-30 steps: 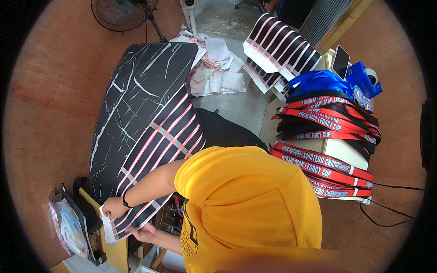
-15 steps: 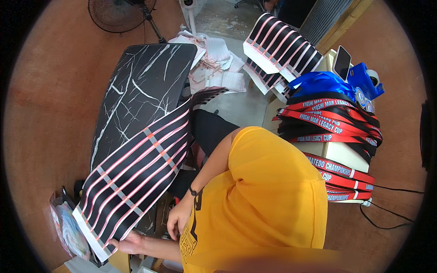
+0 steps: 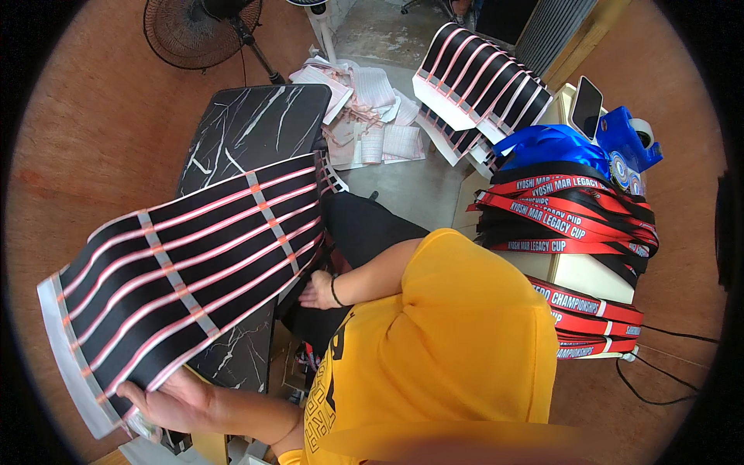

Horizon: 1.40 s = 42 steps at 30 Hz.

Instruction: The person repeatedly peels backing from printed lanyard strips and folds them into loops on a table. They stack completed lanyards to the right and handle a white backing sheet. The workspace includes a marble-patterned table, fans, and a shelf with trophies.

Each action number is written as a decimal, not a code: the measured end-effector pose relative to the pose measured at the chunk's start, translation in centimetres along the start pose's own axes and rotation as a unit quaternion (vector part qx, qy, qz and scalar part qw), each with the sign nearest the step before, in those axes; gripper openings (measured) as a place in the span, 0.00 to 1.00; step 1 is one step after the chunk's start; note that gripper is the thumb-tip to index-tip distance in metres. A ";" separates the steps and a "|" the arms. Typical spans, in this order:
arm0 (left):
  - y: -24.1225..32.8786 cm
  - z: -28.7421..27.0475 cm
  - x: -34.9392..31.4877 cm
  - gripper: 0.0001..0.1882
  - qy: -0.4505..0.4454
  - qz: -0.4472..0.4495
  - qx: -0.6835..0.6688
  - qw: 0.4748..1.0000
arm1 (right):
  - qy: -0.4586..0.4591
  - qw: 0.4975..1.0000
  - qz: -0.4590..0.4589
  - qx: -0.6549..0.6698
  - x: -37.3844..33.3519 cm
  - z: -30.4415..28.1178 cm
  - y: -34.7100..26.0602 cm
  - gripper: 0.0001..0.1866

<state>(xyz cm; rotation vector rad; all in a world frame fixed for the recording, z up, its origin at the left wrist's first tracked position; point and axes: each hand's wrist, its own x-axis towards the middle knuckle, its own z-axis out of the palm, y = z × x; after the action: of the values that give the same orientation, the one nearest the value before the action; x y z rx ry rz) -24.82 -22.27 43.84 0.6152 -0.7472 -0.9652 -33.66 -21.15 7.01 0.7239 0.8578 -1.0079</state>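
A long printed sheet, black with white-and-pink stripes and grey-orange crossbands, stretches over the marble-patterned black table. Its white end curls up at the far left. At that end's lower corner, my left hand grips the edge, thumb on top. My right hand is beside the sheet's lower right edge, over a dark surface, its fingers stretched out and holding nothing I can see. The sheet's right end bends down past the table's edge, partly hidden.
To the right, red-and-black lanyards and blue ribbons lie on a cream cabinet, with a phone behind. More striped sheets are stacked at the back. Crumpled papers lie beyond the table, near a standing fan.
My left hand has lifted the sheet's end and carried it left, spreading it wider. My right hand has moved up and away from my shirt, to the sheet's lower edge.
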 end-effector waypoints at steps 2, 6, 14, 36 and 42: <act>-0.3 2.1 0.1 0.30 -0.006 -0.016 -0.007 1.000 | 0.002 0.995 -0.096 0.002 -2.3 0.4 -1.9 0.31; -1.1 4.9 0.2 0.29 -0.027 -0.037 -0.007 0.999 | -0.284 0.921 -0.093 0.249 -3.9 1.6 -8.7 0.23; -4.0 5.1 3.8 0.26 -0.112 -0.101 -0.216 0.965 | -0.387 0.795 -0.367 0.289 -7.1 -3.3 -23.9 0.24; -5.6 -27.0 -4.5 0.29 0.340 0.009 -0.053 0.939 | -0.224 0.850 -0.476 0.037 -8.7 10.0 -25.6 0.29; -5.6 -32.9 -8.8 0.26 0.363 0.052 0.036 0.930 | 0.027 0.334 -0.873 -0.355 -8.4 14.5 -18.0 0.18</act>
<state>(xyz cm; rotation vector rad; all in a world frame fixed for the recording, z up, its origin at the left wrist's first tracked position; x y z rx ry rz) -4.87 -12.58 17.42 0.9154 -0.1488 -0.5426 -48.71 -36.37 19.12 -1.5442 1.9445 -2.0831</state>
